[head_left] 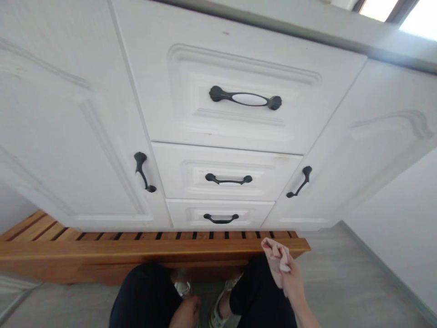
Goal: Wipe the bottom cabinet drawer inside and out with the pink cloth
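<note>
My right hand (292, 279) is closed on a crumpled pale pink cloth (273, 257) with reddish marks, above my right knee and beside the front edge of the wooden slatted bench (153, 248). Low in the view, between my knees, my left hand (189, 310) has its fingers curled; whether anything lies inside them is hidden. In front stands a white cabinet (194, 127) with three closed drawers stacked in the middle and a closed door on each side. Dark handles are fixed to it, including the large top drawer handle (246, 98).
The cabinet's pale top edge (290, 32) runs across the upper view, with a bright window (419, 18) at the upper right. The slatted bench spans the space between the cabinet and my legs. Grey floor (348, 278) and a white wall (403, 205) lie right.
</note>
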Tool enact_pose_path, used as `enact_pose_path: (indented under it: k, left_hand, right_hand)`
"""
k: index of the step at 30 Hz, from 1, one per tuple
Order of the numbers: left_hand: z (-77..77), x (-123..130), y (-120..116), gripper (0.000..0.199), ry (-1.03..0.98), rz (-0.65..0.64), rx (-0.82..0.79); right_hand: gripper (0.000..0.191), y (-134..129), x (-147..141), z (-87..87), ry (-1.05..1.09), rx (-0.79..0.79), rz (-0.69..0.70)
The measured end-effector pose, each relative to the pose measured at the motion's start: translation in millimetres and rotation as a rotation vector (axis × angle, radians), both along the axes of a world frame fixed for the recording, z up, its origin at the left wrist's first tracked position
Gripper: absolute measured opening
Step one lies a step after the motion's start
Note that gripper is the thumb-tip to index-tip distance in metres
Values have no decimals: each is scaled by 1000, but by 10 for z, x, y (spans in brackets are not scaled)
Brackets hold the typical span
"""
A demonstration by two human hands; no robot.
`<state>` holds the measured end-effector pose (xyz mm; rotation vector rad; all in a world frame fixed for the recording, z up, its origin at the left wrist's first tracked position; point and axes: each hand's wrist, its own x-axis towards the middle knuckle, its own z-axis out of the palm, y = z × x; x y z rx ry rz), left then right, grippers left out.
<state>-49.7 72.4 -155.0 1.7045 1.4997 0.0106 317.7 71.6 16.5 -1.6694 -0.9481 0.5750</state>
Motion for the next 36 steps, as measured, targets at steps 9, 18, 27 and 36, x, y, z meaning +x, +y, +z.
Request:
enact_pose_path:
  k: [9, 18, 27, 36]
  left_hand:
    - [853, 526, -243, 39, -379, 176, 395]
    - [1638, 714, -356, 73, -780, 241, 213]
    - [1940, 403, -312, 81, -904, 446, -6]
    - [2336, 270, -209, 57, -710, 309, 323]
  right_hand:
    - [72, -537, -1019, -250, 906, -116, 152]
    - [73, -489, -1428, 379, 795, -113, 508]
    - [41, -611, -1475, 762, 389, -80, 495]
    - [41, -614, -1418, 502, 109, -60, 408]
